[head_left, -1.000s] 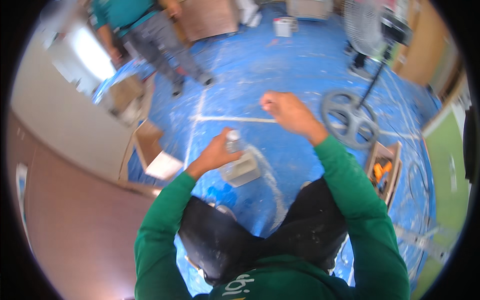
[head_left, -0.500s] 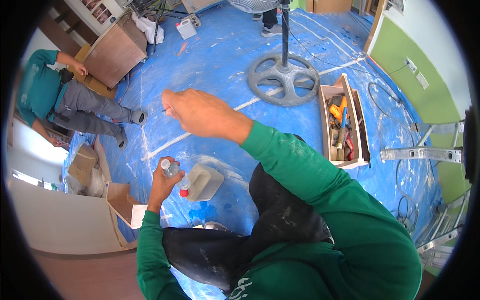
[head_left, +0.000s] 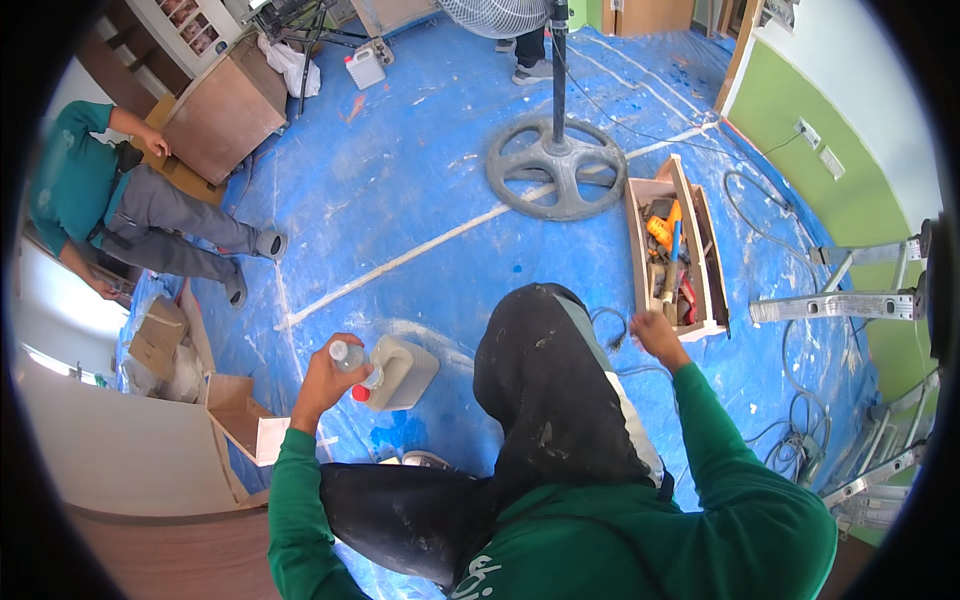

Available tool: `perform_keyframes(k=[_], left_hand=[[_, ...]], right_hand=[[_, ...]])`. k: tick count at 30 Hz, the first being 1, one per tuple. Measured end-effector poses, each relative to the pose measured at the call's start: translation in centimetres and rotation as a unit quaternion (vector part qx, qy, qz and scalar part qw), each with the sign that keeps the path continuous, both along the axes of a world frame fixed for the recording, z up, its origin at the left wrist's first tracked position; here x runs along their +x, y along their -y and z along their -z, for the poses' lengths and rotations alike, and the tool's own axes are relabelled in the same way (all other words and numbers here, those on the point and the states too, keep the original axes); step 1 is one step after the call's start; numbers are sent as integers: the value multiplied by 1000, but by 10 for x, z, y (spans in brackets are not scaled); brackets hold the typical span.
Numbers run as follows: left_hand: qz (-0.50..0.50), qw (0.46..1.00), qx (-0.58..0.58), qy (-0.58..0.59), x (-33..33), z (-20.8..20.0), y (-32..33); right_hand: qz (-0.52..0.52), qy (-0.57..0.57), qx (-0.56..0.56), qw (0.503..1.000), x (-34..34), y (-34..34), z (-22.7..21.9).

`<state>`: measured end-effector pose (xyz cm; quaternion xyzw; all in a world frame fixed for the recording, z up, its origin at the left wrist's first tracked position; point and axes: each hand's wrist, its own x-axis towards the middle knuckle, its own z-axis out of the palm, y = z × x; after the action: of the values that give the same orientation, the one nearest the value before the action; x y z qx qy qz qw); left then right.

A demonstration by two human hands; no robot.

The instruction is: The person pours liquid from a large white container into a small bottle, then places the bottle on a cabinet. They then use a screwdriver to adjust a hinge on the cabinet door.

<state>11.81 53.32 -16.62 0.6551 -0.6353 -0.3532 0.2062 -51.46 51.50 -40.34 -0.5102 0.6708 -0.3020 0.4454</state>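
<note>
**Bottle in the left hand, right hand at the tool tray**

The left hand (head_left: 322,378) was clamped around a small clear plastic bottle (head_left: 352,362), fingers wrapped about its body, the bottle's neck pointing up and away from the palm. A red cap (head_left: 360,393) showed just below the bottle, at the fingertips. Just beyond the knuckles, touching or nearly touching the bottle, a beige plastic jerrycan (head_left: 402,372) lay on its side on the blue floor sheet (head_left: 420,200). A patch of wet blue lay on the sheet just under that hand.

The right hand (head_left: 653,335) was raised well apart from the left, with the person's dark-trousered knee between the two. Its fingers were curled in loosely; whether they pinched anything could not be told. Just ahead of it sat the near end of a long wooden tool tray (head_left: 640,240), holding orange and blue-handled tools. A thin cable lay on the sheet beside the wrist.

Farther out from the right hand stood the round grey base of a pedestal fan (head_left: 556,167). Beyond the left hand, an open cardboard box (head_left: 240,415) rested by the wall, and another person in a teal top (head_left: 75,180) crouched at a wooden cabinet (head_left: 222,115). An aluminium ladder (head_left: 840,300) lay to the outer side of the right hand.
</note>
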Motion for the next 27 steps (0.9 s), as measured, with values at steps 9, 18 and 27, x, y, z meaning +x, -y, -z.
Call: perform_keyframes(k=[9,18,27], left_hand=[[14,998,-60,15,3,-14,-17],[40,996,-83,8,-14,-40,-35],[-43,973,-225,30,-18,-75,-52]], right_hand=[[102,-277,-121,948,-54,65,-38],[-35,-34,-265,963,63,113,-262],[-516,-44,-266,813,326,67,-388]])
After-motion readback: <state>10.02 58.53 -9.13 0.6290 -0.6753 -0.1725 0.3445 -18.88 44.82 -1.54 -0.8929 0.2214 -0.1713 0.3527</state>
